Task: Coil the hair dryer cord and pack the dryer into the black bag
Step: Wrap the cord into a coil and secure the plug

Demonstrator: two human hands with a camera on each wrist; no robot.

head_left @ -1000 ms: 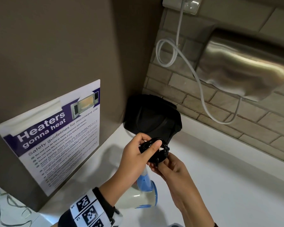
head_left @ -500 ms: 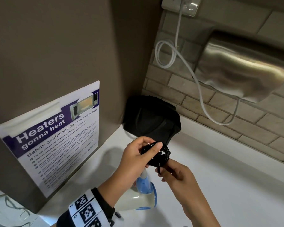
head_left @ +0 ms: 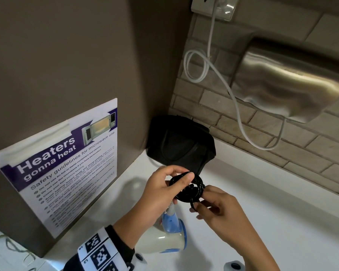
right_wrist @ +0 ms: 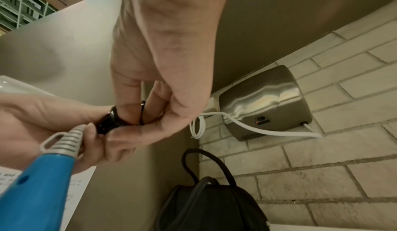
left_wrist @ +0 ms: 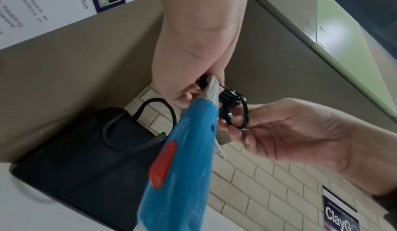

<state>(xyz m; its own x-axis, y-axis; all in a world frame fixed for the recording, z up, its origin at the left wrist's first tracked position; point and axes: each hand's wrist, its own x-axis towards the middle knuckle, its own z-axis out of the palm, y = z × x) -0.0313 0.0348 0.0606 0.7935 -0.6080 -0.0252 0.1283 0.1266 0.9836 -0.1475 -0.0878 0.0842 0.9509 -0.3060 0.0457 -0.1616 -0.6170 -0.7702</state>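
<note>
Above white counter (head_left: 262, 222), both hands' fingers (head_left: 181, 179) still pinching coiled cord (head_left: 192, 187), right hand (head_left: 221, 210) lower.

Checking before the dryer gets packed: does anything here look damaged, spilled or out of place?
Nothing stands out. Both hands hold the black cord coil: left hand grips it, right hand pinches a loop. The dryer hangs below, intact. The bag sits in the corner. The hand dryer's white cable hangs in a slack loop, undamaged.
</note>
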